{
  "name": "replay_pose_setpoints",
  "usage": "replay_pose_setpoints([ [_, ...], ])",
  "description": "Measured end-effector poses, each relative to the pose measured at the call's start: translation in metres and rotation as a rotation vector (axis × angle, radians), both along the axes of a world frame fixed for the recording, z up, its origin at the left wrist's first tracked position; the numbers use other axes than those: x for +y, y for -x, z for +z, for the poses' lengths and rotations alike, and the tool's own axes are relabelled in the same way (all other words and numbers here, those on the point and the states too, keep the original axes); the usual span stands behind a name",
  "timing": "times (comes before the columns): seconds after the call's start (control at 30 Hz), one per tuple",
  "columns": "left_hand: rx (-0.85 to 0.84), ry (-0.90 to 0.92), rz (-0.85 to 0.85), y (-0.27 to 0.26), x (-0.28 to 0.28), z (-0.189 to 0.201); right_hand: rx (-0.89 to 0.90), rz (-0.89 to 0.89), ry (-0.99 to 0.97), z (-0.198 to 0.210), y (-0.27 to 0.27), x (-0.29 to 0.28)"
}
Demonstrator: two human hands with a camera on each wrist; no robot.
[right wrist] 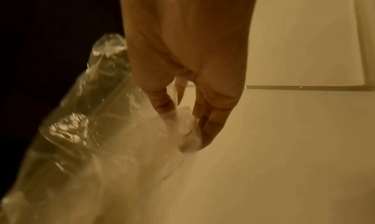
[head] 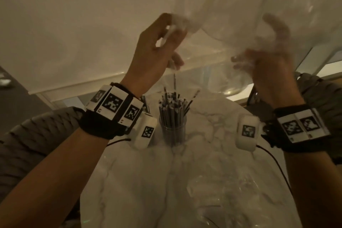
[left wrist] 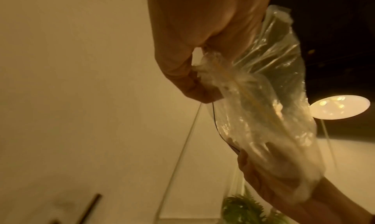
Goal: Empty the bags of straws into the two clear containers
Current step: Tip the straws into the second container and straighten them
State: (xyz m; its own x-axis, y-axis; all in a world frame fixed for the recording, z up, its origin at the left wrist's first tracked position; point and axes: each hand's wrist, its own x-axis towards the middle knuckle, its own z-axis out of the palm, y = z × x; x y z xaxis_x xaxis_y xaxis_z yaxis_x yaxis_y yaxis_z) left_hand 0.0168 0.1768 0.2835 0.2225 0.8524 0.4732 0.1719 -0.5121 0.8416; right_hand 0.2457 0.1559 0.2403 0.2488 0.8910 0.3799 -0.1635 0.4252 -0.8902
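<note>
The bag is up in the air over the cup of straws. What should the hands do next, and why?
Probably give the bag a gentle shake over the cup. Both the left hand and the right hand hold it raised above the cup, which is already packed with straws, and one straw seems to be dropping from it, so any stragglers should fall in.

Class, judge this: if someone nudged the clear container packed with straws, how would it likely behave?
The clear container looks narrow and tall, with straws standing well above its rim, so it may tip easily. The marble table looks smooth, so it might slide first.
</note>
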Motion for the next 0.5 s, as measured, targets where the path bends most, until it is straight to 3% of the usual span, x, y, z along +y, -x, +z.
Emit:
replay_pose_setpoints([
  [0.13,-0.037,0.185,0.007,-0.002,-0.044,-0.040,-0.083,-0.008,0.166,-0.020,-0.014,-0.060],
  [0.23,0.166,0.468,0.001,0.003,-0.080,-0.109,-0.249,-0.017,0.469,-0.090,-0.022,-0.109],
  [0.3,0.193,0.659,0.050,0.001,-0.096,-0.158,-0.315,-0.004,0.698,-0.139,-0.027,-0.134],
  [0.5,0.518,0.916,0.132,-0.009,-0.120,-0.287,-0.462,-0.083,1.112,-0.260,-0.039,-0.170],
])
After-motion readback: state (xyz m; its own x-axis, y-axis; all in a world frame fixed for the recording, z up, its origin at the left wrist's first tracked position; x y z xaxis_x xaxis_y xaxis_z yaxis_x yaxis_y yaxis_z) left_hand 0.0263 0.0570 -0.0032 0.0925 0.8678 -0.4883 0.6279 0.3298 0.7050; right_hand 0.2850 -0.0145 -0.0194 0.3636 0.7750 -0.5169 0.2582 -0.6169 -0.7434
